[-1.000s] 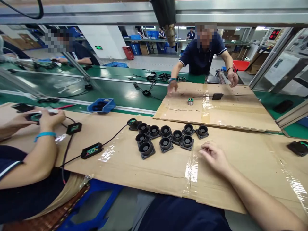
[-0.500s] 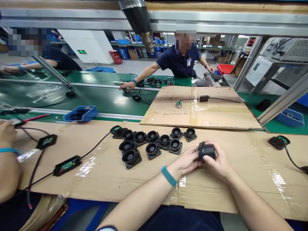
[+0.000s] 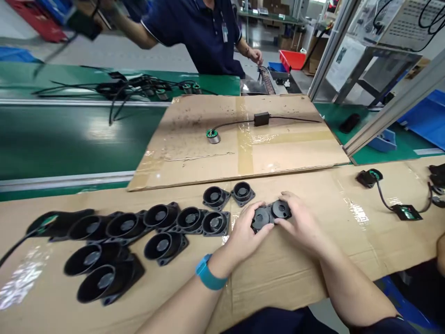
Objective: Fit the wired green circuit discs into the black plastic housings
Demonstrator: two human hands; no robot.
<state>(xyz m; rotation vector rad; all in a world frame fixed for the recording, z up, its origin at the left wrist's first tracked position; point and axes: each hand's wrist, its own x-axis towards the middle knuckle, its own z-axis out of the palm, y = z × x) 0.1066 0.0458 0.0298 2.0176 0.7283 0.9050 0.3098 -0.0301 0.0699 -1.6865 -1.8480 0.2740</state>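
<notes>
Fingers of the left hand (image 3: 248, 229) and right hand (image 3: 301, 222) are curling around two black round housings (image 3: 270, 214), pinching them side by side just above the cardboard sheet (image 3: 313, 260), right of the loose row of housings (image 3: 167, 222). Judgement: keeping both rims level and thumbs clear of the centres is helping seating. No brand, label or legible writing is showing on the parts.

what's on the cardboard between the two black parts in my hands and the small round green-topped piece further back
In the head view, two black housings sit just behind the held parts. Beyond them is the raised cardboard sheet, bare up to the green-topped piece.
</notes>
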